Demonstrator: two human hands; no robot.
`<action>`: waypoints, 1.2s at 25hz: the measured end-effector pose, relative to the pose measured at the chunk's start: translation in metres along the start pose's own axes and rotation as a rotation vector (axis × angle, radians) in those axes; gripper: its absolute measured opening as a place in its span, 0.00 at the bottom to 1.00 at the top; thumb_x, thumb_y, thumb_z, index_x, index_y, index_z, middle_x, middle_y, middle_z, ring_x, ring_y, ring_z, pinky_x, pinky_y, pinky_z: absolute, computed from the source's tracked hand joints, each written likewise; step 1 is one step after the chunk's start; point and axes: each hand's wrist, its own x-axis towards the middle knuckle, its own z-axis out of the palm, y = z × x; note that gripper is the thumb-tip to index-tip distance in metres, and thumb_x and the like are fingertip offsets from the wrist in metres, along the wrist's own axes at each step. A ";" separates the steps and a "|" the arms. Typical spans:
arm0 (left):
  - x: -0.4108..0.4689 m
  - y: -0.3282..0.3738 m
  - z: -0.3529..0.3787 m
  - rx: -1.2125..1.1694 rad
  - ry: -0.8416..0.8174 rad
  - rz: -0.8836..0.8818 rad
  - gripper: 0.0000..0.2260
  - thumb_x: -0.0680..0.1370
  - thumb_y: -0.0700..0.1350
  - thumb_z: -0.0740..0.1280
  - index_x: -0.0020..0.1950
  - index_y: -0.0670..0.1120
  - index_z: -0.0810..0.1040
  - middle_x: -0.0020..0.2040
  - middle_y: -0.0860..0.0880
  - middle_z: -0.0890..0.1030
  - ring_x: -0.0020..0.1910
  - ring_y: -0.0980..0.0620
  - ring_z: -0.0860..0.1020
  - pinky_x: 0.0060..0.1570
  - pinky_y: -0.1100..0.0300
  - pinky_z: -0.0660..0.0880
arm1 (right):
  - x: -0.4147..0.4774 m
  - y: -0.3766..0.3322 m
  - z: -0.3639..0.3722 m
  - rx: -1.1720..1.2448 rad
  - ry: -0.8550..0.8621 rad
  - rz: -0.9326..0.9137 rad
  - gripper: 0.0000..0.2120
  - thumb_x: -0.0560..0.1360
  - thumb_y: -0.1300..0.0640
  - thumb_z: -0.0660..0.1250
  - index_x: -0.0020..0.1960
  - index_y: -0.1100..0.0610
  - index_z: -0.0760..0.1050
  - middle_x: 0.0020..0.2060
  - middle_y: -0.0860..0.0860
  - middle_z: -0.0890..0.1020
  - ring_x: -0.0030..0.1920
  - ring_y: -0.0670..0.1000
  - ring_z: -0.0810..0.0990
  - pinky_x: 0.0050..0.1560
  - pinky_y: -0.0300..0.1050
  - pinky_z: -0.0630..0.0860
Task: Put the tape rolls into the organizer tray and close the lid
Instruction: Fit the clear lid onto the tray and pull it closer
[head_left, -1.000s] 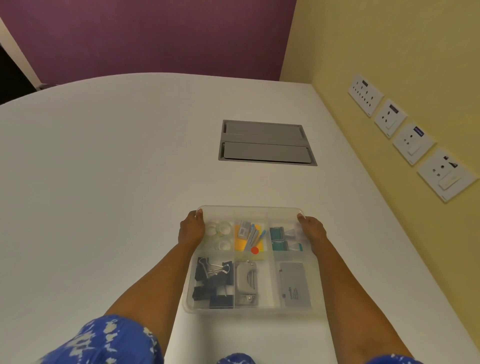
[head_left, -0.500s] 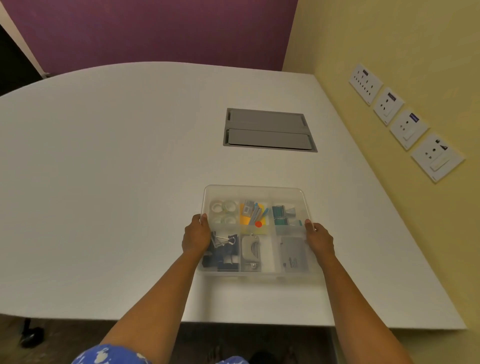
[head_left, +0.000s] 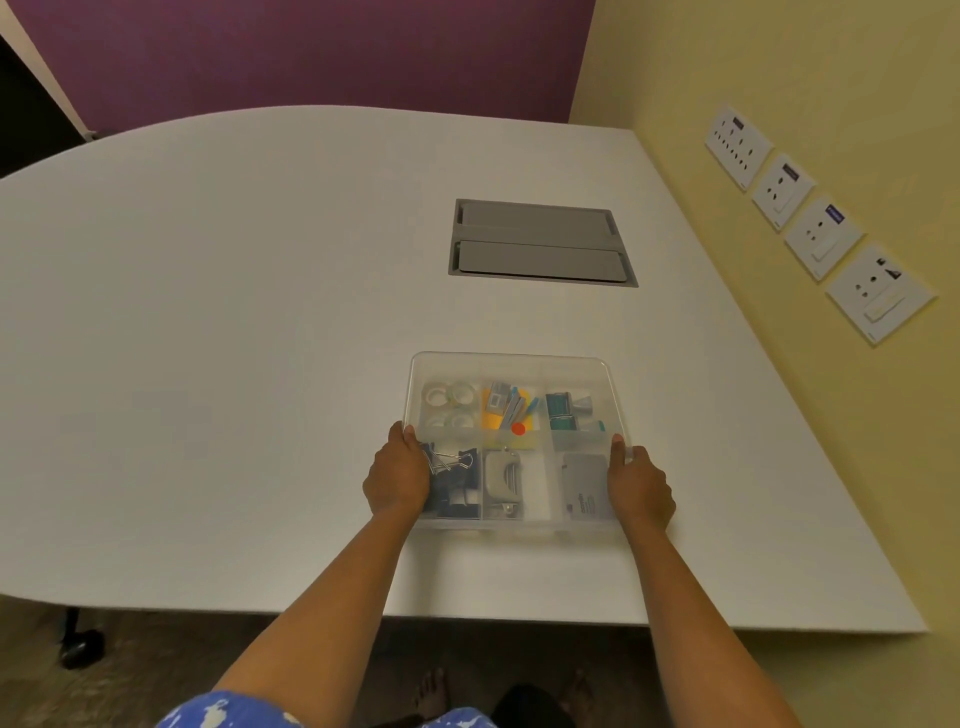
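A clear plastic organizer tray (head_left: 511, 359) with its translucent lid on top rests on the white table. Clear tape rolls (head_left: 450, 399) lie in its far left compartment, seen through the lid. My left hand (head_left: 397, 475) grips the tray's left side near the front, thumb on the lid. On the right side my right hand (head_left: 640, 480) holds the tray the same way. Binder clips, a stapler, coloured notes and teal items fill the other compartments.
A grey cable hatch (head_left: 540, 243) is set into the table (head_left: 218, 338) beyond the tray. A yellow wall with several socket plates (head_left: 823, 236) runs along the right. The table's front edge is close below the tray; a chair caster (head_left: 78, 647) stands on the floor at left.
The tray has slid away from me across the table, and my hands have shifted from its far corners to its near sides. The camera has pulled back, showing the table's front edge.
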 end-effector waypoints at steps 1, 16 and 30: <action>-0.001 0.000 0.000 0.004 0.011 0.010 0.19 0.84 0.52 0.46 0.66 0.45 0.69 0.57 0.41 0.81 0.55 0.39 0.79 0.56 0.46 0.76 | 0.000 0.000 0.002 -0.016 0.022 -0.013 0.26 0.81 0.41 0.48 0.63 0.59 0.71 0.55 0.61 0.82 0.53 0.63 0.81 0.50 0.51 0.76; 0.010 0.016 0.003 0.260 0.123 0.215 0.20 0.82 0.44 0.53 0.75 0.45 0.59 0.76 0.43 0.63 0.74 0.43 0.63 0.72 0.46 0.58 | 0.012 -0.009 0.009 -0.034 0.176 -0.209 0.21 0.82 0.53 0.55 0.72 0.58 0.62 0.67 0.59 0.74 0.66 0.60 0.73 0.65 0.57 0.70; 0.073 0.065 0.024 0.420 -0.084 0.369 0.24 0.83 0.56 0.47 0.78 0.53 0.48 0.80 0.48 0.46 0.79 0.46 0.45 0.76 0.47 0.41 | 0.090 -0.066 0.031 -0.372 -0.094 -0.535 0.26 0.83 0.45 0.47 0.78 0.48 0.44 0.79 0.51 0.47 0.79 0.55 0.45 0.78 0.55 0.47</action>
